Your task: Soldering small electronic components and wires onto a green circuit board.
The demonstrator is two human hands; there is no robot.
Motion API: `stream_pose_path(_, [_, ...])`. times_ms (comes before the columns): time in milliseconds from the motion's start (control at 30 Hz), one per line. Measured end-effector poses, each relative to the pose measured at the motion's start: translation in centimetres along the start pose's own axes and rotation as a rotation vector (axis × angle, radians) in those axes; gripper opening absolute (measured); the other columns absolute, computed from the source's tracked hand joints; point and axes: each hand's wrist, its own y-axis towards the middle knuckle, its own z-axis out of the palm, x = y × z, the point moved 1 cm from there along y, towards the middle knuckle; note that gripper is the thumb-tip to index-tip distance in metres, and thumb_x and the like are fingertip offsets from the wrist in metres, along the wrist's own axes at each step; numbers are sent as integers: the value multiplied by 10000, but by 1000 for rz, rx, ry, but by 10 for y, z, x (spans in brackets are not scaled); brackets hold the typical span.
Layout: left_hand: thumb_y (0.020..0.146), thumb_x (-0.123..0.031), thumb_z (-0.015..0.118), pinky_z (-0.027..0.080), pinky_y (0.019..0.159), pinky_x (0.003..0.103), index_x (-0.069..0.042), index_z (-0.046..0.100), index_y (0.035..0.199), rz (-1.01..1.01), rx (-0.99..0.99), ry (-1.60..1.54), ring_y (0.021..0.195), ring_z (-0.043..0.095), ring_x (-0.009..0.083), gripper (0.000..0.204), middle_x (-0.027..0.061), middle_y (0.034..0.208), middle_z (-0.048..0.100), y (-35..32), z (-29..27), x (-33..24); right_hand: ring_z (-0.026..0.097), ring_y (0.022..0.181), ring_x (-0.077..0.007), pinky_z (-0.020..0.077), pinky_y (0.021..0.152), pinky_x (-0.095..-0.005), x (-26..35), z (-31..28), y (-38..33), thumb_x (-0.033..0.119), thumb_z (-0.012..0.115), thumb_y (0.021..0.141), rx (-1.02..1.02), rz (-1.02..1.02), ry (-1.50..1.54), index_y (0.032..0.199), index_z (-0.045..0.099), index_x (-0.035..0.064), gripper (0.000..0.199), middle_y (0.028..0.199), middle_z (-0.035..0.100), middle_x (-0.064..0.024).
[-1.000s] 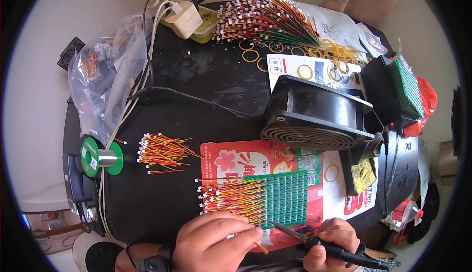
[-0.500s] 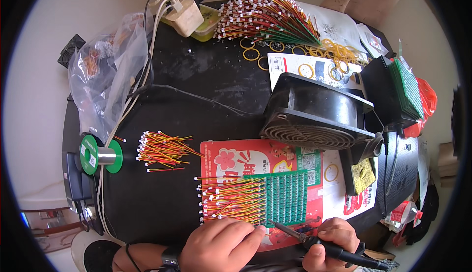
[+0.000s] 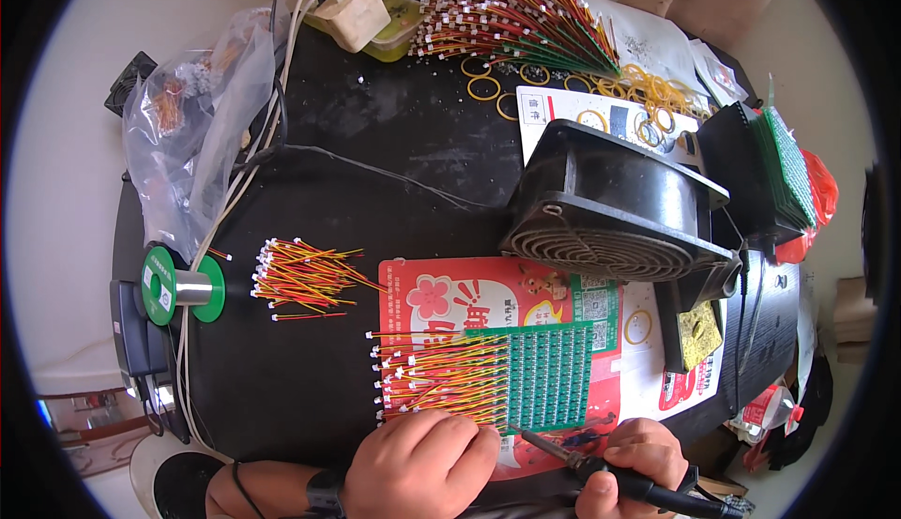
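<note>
Right hand [image 3: 631, 458] grips the soldering iron [image 3: 582, 464], tip at the green circuit board [image 3: 549, 373]. Left hand [image 3: 422, 463] rests curled on its wires [image 3: 441, 378]; what it pinches, can't tell.

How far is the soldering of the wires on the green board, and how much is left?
Done: many red-and-yellow wires already fan out from the green board. In hand: the right hand holds the soldering iron with its tip at the board's lower edge, while the left hand rests on the wires there. Left: a small loose bundle and a big pile of wires lie unused.
</note>
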Motion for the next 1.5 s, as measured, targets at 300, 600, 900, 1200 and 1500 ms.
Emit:
stream_pose_path(300, [785,-34,683,553,694,362,-4,687,926,-10,-7,2,810,644,280,144,103,877,624,1,4,0,541,502,-240,434,477,-361,-2,1,1,95,698,894,9,-8,-30,996,552,-42,225,661,572,-140])
stream_pose_path(600, [792,-35,677,558,717,355,9,693,967,-6,22,18,833,651,280,182,109,896,632,0,0,-1,553,511,-242,448,489,-363,-3,1,-1,103,712,883,32,-13,-16,998,554,-41,243,669,581,-142])
stream_pose_path(900, [796,-36,682,557,724,357,14,696,970,3,19,25,834,649,281,182,109,904,637,0,1,0,558,537,-242,451,510,-359,0,-2,-1,83,690,886,26,26,-10,1019,553,-38,227,682,572,-132])
stream_pose_path(1200, [785,-13,695,553,696,366,14,691,920,9,-20,-7,797,642,289,138,113,881,622,-2,1,-4,562,539,-248,453,507,-361,-2,-2,-2,84,708,879,32,20,-12,1006,560,-35,228,695,582,-133])
stream_pose_path(1500, [776,-17,696,542,671,363,12,689,910,-7,0,-8,772,626,277,138,96,842,595,-2,3,-4,560,516,-245,456,493,-363,-3,-1,-1,93,720,878,27,-5,-13,979,563,-44,232,677,587,-140])
